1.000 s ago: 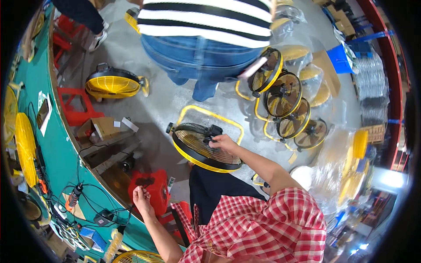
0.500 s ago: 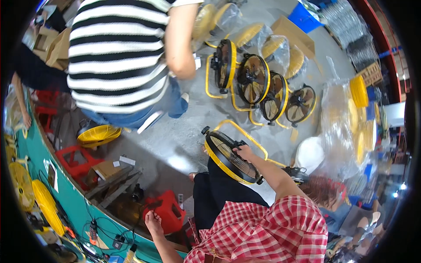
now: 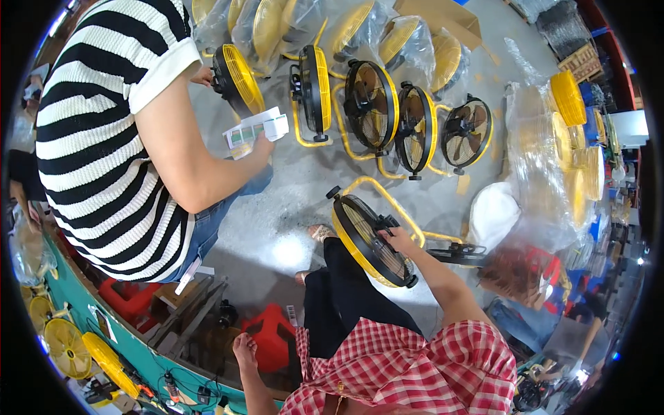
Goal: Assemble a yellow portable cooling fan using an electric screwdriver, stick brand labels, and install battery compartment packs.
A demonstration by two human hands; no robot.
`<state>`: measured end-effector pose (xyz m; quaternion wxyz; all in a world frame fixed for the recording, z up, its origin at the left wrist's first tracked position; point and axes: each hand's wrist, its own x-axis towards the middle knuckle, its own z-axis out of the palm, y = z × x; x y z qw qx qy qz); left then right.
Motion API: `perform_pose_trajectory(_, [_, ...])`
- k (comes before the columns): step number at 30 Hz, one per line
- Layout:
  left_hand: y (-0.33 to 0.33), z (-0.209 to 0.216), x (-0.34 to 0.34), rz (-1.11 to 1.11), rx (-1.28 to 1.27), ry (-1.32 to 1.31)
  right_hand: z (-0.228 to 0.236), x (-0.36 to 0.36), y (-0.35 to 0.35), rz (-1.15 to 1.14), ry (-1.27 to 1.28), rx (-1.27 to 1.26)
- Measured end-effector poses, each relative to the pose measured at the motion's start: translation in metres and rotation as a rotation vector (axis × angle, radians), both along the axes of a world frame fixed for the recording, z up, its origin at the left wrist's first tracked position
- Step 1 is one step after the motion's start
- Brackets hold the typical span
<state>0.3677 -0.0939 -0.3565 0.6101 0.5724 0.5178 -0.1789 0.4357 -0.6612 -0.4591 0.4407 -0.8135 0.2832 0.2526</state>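
Observation:
My right hand (image 3: 397, 239) is closed round the black grip on the back of a floor fan (image 3: 368, 242) with a black drum and yellow rim. The fan hangs tilted beside my right leg, its bent yellow tube stand (image 3: 389, 194) sticking out on the far side. My left hand (image 3: 245, 350) hangs low at my left, fingers loosely curled, and nothing shows in them. A red plastic stool (image 3: 271, 339) is just right of that hand.
Several similar fans (image 3: 372, 107) stand in a row ahead, bagged yellow fans behind them. On the left, a person in a striped shirt (image 3: 114, 131) holds printed sheets (image 3: 254, 131) and touches another fan (image 3: 238, 79). A green workbench (image 3: 76, 294) runs along the left; wrapped yellow parts (image 3: 546, 166) stand right.
The striped-shirt person has moved left and turned, so the sheets and another fan now show. My right hand still grips the fan, which sits slightly farther right. My left hand remains low.

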Motion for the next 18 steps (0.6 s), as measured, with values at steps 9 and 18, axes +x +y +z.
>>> perform_pose_trajectory(9, [-0.014,-0.004,-0.01,-0.047,0.014,0.04,-0.036,0.048,0.06,0.548,-0.193,-0.128])
perform_pose_trajectory(18, [-0.011,0.002,-0.076,0.052,0.055,0.077,-0.041,0.115,0.12,0.92,-0.042,-0.145])
